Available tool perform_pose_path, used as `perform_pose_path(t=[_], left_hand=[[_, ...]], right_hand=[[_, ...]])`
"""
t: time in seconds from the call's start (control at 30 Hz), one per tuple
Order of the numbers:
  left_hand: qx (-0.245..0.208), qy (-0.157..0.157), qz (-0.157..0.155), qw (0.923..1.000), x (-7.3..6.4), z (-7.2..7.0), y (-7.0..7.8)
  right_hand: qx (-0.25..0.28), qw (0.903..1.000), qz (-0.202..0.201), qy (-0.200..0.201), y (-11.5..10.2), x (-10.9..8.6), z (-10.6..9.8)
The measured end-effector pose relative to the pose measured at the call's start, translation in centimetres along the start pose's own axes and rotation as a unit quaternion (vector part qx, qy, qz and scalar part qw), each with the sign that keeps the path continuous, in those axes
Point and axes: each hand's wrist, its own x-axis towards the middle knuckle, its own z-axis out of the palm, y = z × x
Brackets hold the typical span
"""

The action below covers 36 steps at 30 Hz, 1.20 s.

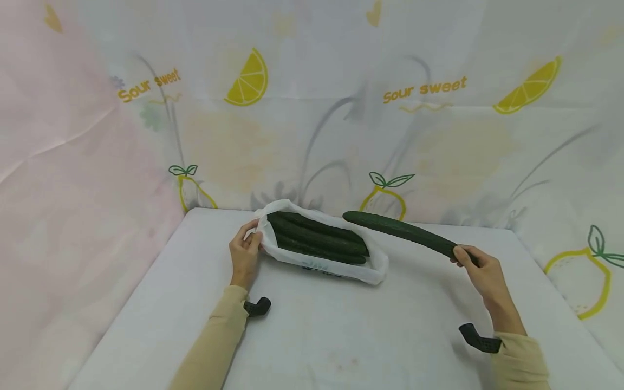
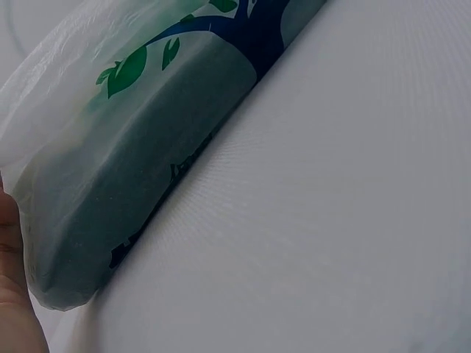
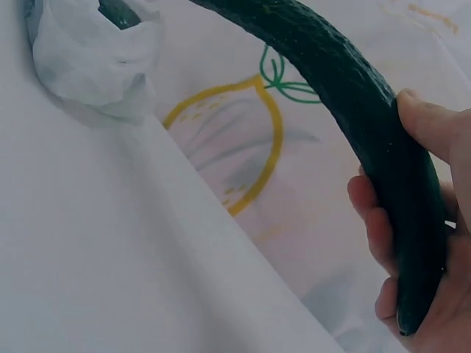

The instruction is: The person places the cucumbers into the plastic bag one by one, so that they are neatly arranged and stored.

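A white plastic bag [image 1: 378, 269] lies on the table with its mouth spread wide, and several dark green cucumbers [image 1: 317, 238] show inside it. The left hand [image 1: 245, 250] pinches the bag's left end, thumb in front. In the left wrist view, the bag's side [image 2: 147, 162] carries a printed tree with green leaves, and only the edge of the left hand [image 2: 13, 272] shows. To the right of the bag, the right hand [image 1: 482, 271] grips one long curved cucumber [image 1: 404, 230] by its near end. Its far tip points left toward the bag, raised above the table.
A white-covered table [image 1: 312, 325] runs back to a hanging cloth [image 1: 312, 135] printed with lemons and lettering. The cloth also stands along the left and right sides. A black wrist mount [image 1: 257, 307] sits at the left sleeve, another black mount [image 1: 480, 339] at the right.
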Motion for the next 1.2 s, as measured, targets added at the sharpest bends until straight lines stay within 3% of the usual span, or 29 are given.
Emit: perform_pose_path(t=[0.2, 0.47, 0.93, 1.2], left_hand=[[-0.002, -0.002, 0.007, 1.0, -0.1, 0.0, -0.1], [0.007, 0.0, -0.008, 0.9999, -0.4, -0.3, -0.2], [-0.005, -0.004, -0.008, 0.9999, 0.0, 0.0, -0.3], [-0.006, -0.005, -0.004, 1.0, 0.1, 0.0, -0.3]], right_hand=[[-0.023, 0.9995, -0.005, -0.022, -1.1, -0.2, 1.4], [-0.039, 0.9971, -0.005, -0.065, -2.2, -0.5, 3.2], [-0.035, 0.992, -0.007, -0.121, -3.0, -0.9, 5.6], [-0.025, 0.9908, 0.003, -0.133, -4.2, -1.1, 7.1]])
